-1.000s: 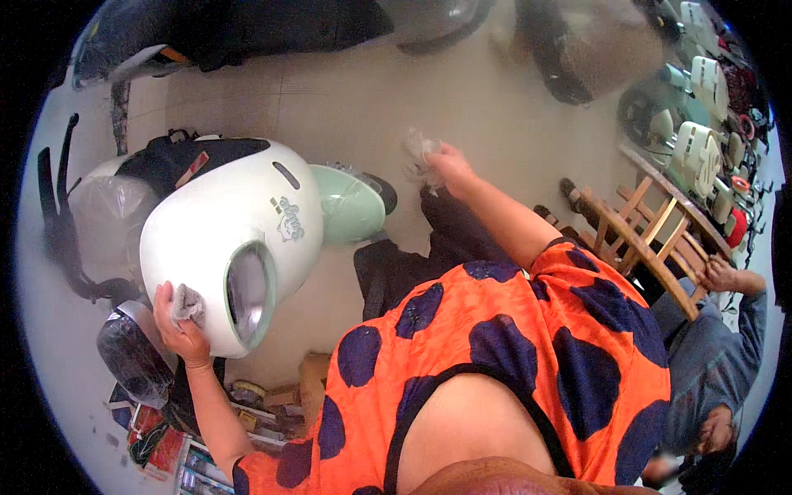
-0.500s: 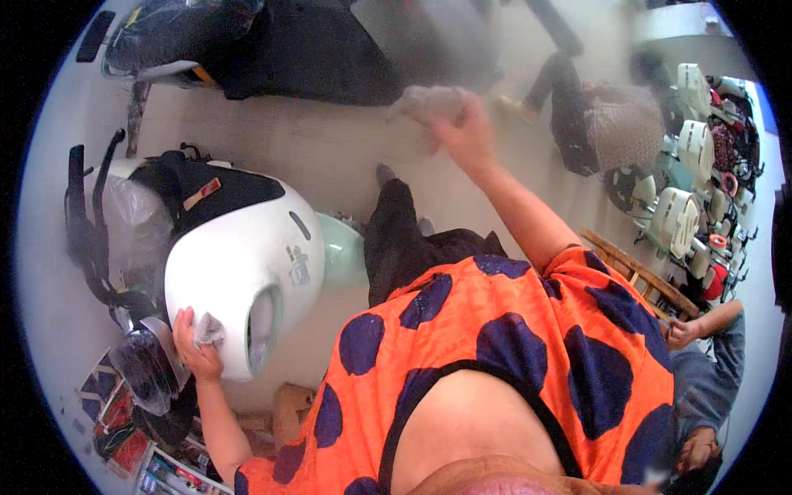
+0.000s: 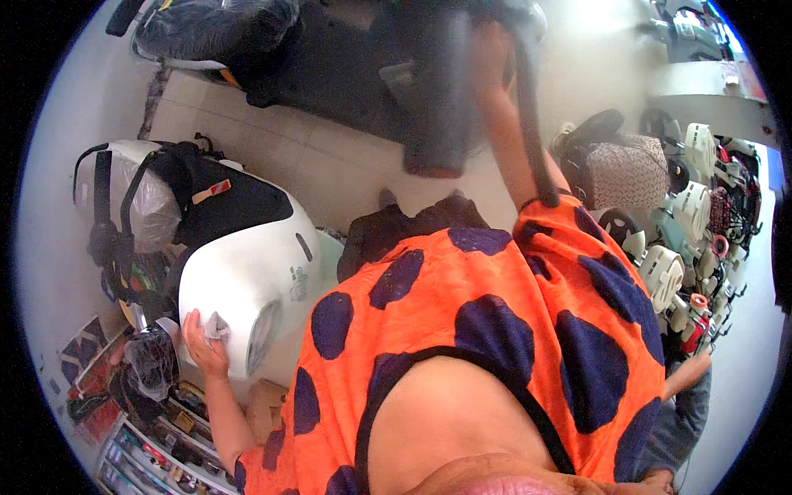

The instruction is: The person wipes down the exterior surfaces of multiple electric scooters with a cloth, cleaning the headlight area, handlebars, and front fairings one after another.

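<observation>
White glossy bodywork, far left: front panel of a white scooter (image 3: 247, 264), parked on a pale tiled floor (image 3: 330, 165), its seat and rear wrapped in clear plastic film (image 3: 153, 206). Headlamp lens (image 3: 262, 334) set in the nose of the panel.

Left hand (image 3: 202, 342): pressed against the panel just beside the headlamp, fingers closed over a small grey cloth (image 3: 219, 326) bunched between palm and bodywork. Cloth judged soft, light and limp; it would bunch or slip if held by a corner, so best kept wadded under the flat of the fingers. Panel judged stiff, smooth and probably slippery; the cloth should glide on it with little pressure.

Lower left: shelves of small coloured packets (image 3: 157, 445) and a dark netted bundle (image 3: 148, 363) below the scooter's nose.

Centre: the person's orange garment with dark blue spots (image 3: 495, 313).

Upper centre: black scooter (image 3: 330, 58), partly covered in plastic.

Right hand (image 3: 487, 41): raised high and blurred by motion; whether it is closed or slack, and on what, cannot be told.

Right edge: row of pale parked scooters (image 3: 685, 223); another person's arm (image 3: 689, 375) low at the rim.
</observation>
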Available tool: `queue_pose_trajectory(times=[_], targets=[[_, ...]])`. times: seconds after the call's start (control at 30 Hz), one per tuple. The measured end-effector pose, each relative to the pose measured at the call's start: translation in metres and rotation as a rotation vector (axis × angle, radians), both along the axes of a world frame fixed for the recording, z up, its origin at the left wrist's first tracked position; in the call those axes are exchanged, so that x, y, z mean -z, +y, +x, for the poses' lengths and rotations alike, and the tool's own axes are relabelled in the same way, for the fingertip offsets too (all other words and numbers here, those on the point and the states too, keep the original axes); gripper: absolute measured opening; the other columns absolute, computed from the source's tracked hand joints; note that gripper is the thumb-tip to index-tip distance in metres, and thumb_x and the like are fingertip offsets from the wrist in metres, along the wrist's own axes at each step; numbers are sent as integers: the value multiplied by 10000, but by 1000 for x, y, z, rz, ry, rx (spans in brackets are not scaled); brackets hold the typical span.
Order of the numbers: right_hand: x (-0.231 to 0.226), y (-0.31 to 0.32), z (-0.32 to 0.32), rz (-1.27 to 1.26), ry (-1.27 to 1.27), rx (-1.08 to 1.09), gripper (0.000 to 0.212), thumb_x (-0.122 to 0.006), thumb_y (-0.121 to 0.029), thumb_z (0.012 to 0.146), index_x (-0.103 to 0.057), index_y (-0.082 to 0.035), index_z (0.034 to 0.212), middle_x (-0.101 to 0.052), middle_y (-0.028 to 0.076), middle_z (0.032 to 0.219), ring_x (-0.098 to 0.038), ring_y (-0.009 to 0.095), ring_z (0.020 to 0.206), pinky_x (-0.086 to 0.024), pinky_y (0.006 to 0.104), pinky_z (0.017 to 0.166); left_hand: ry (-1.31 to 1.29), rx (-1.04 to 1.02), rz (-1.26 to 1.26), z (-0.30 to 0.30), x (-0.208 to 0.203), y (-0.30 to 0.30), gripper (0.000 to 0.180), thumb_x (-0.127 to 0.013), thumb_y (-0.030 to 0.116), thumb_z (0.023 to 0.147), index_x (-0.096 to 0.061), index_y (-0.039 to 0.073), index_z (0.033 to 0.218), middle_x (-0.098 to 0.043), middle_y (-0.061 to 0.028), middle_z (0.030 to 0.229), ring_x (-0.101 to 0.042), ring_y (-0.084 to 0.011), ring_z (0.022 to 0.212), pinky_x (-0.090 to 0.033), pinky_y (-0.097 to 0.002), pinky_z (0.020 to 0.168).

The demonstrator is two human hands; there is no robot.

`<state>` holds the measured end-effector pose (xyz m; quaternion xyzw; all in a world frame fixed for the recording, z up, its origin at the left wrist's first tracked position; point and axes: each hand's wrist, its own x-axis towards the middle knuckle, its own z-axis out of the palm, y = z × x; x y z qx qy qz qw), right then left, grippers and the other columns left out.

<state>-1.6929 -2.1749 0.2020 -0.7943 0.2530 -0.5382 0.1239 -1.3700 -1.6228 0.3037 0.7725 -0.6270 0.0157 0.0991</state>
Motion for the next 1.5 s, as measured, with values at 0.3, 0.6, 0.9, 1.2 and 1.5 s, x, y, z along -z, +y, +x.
queue_pose_trajectory(times=[0.3,0.6,0.9,1.2,1.5], targets=[[40,-36,-38,33,518,134,283,-579,-272,743,-586,-112,976,-489,128,1190,-409,321,1168,-298,531,954,68,-758,-390,-101,28,-125,388,-540,33,741,-547,-4,1127,-578,-135,1145,-554,-259,1054,-405,-344,934],[30,-47,-37,-213,491,-135,262,-589,-286,713,-612,-152,937,-531,58,1101,-417,281,1137,-350,483,881,108,-183,-610,-230,-133,-304,278,-462,6,867,-551,-39,1126,-563,-174,1148,-566,-257,1011,-458,-347,886],[4,-167,-11,-268,337,-29,268,-513,-143,757,-595,15,958,-553,205,1026,-481,377,1062,-331,495,968,14,-170,23,-238,-139,-393,550,-742,238,650,-525,46,1118,-560,-140,989,-556,-324,925,-434,-359,801],[-19,-163,-2,-211,490,-287,313,-578,-255,717,-605,-79,974,-555,115,1056,-467,294,1073,-344,422,905,-38,-167,23,-226,-146,-418,529,-724,135,663,-503,35,1132,-561,-143,1012,-559,-331,924,-445,-371,776],[-34,-201,-3,-434,1047,-345,189,-609,-269,638,-629,-83,671,-612,118,749,-577,287,813,-420,465,751,-178,-580,243,-251,-122,-427,485,-678,220,717,-504,65,1142,-579,-149,1085,-557,-335,994,-446,-386,817]])
